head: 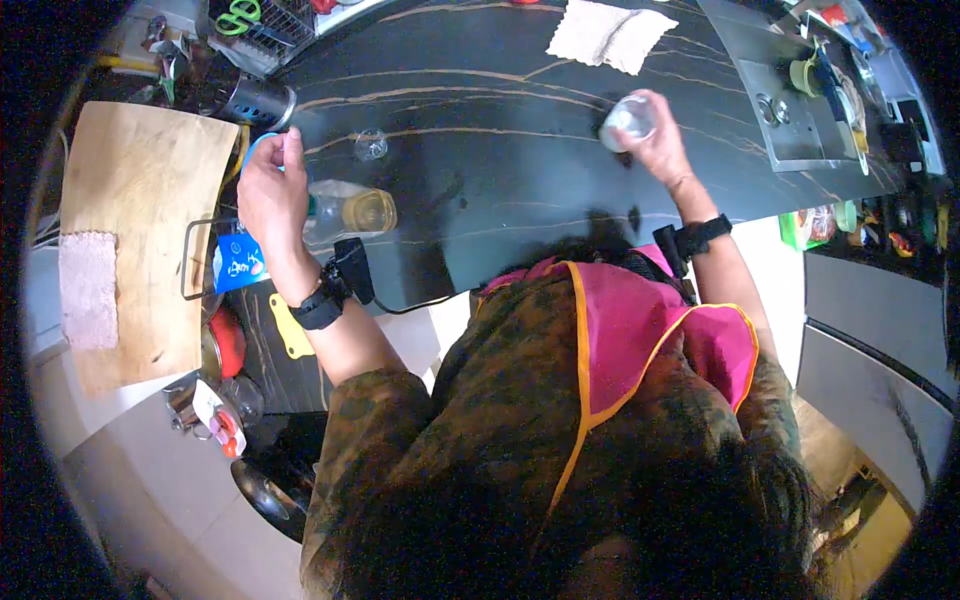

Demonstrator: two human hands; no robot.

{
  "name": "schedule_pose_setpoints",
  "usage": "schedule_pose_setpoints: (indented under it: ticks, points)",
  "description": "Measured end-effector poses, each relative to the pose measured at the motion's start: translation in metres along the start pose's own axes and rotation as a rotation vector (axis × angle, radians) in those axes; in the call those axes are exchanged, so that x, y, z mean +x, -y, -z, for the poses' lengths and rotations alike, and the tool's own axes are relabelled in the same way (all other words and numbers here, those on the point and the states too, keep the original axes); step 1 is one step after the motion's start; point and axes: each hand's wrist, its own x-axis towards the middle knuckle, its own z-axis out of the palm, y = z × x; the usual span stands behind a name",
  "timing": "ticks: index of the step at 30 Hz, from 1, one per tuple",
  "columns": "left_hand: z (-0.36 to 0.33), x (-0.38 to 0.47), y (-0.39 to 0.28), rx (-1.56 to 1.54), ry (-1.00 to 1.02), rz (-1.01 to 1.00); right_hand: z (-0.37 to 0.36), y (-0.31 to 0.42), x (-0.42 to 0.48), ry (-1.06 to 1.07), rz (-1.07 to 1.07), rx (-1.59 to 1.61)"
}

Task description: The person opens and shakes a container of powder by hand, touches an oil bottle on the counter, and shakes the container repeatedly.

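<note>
My right hand (660,146) is wrapped around a clear drinking glass (628,122), tilted and slightly blurred above the dark veined countertop (495,172). On the left, my left hand (274,184) has its fingers curled and its thumb raised. A blue curved edge (256,148) shows beside those fingers; whether they grip it cannot be made out. Close to the left wrist is a clear bottle (360,210) with yellow liquid in it, partly hidden by the hand. A small clear round piece (370,144) rests on the counter between the hands, nearer the left.
A wooden board (161,195) with a pink cloth (88,289) stands at far left, near a blue packet (238,262). Behind the left hand is a metal cylinder (259,101). A pale cloth (611,36) lies at the back; a sink (799,142) is at right.
</note>
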Motion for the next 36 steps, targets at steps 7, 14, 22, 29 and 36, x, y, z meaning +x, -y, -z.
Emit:
schedule_pose_setpoints:
  ticks: [7,14,22,29,36]
  points:
    - [0.002,0.0,-0.002,0.013,0.006,0.027,-0.006,0.012,-0.015,0.109,-0.035,0.017]
    - [0.0,0.0,0.001,0.006,0.005,-0.002,-0.039,0.037,-0.033,0.402,0.062,0.092]
    - [0.002,-0.001,-0.003,-0.003,0.01,0.008,0.005,-0.006,-0.005,-0.125,-0.101,0.047]
    - [0.001,0.0,0.002,0.011,-0.007,0.009,-0.028,0.017,-0.032,0.29,0.002,0.15]
    - [0.001,-0.002,0.001,0.012,0.007,0.022,-0.028,0.016,-0.025,0.225,0.023,0.123]
